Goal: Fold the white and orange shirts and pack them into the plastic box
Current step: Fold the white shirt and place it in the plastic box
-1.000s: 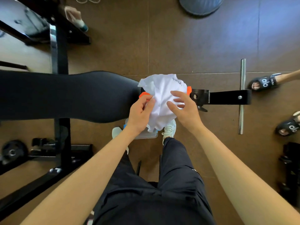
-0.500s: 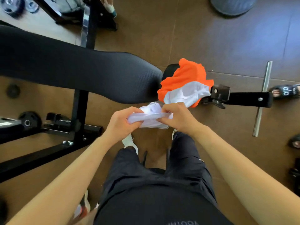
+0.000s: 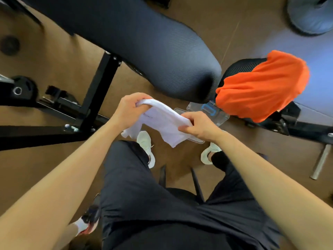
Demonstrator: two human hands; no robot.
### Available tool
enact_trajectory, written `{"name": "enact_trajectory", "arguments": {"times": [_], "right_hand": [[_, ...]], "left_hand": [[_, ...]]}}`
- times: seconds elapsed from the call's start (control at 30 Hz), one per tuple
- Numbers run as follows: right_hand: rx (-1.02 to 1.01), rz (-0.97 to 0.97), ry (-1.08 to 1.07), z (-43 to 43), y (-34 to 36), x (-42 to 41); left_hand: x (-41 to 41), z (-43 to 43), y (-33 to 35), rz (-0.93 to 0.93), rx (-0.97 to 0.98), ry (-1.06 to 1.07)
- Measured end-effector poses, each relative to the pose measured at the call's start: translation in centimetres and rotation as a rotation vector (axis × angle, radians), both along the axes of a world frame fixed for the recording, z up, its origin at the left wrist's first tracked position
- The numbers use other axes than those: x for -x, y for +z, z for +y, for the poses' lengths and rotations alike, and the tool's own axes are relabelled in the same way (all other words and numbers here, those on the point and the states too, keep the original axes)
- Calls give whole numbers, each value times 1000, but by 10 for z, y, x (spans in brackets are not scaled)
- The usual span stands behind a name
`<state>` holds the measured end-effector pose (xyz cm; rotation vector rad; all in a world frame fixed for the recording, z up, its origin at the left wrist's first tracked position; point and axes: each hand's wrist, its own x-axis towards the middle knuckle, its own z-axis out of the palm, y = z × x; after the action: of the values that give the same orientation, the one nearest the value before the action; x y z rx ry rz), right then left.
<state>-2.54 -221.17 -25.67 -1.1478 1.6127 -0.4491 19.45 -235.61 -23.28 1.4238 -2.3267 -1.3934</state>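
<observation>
My left fingers [image 3: 139,100] are curled down over one end of the white shirt [image 3: 162,120], bunching the cloth inside the left hand [image 3: 127,111]. The right hand [image 3: 201,126] pinches the other end, thumb on the near side and fingers folded over the top. Between the two grips the shirt hangs as a gathered band, slanting down from left to right, with loose folds dropping beneath it. I hold it in the air, just in front of the rounded end of the black bench pad [image 3: 144,44] and clear of it.

The plastic box [image 3: 222,117] sits on the floor just below that same end of the pad, clear-walled with a blue latch [image 3: 209,109]. The shirt and my right hand cover its near part, so I cannot tell what is inside. The orange shirt [image 3: 261,83] lies crumpled to the right of the pad's end, draped over a small black seat cushion [image 3: 236,67] and hanging past its near edge. It comes close to the box's far corner, and whether it touches I cannot tell.

Under the pad a black steel frame [image 3: 100,91] runs toward me, with a weight plate [image 3: 19,87] to its left. My white shoes [image 3: 146,147] stand on the near side of the pad, beneath the held shirt.
</observation>
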Motion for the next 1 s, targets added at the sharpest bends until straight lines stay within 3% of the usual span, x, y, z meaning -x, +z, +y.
{"name": "enact_trajectory", "arguments": {"times": [0.13, 0.23, 0.43, 0.7, 0.83, 1.0], "right_hand": [[49, 41, -11, -3, -61, -18], [134, 2, -175, 8, -96, -24], [498, -17, -360, 41, -98, -13], [732, 168, -235, 77, -16, 1], [789, 232, -68, 85, 10, -5], [774, 234, 76, 100, 19, -19]], "left_hand": [[-13, -4, -48, 115, 98, 121], [-21, 6, -82, 212, 164, 207], [-43, 55, -117, 322, 232, 366], [-46, 116, -84, 219, 151, 243], [-26, 146, -55, 440, -55, 176], [9, 174, -37, 521, -59, -175]]}}
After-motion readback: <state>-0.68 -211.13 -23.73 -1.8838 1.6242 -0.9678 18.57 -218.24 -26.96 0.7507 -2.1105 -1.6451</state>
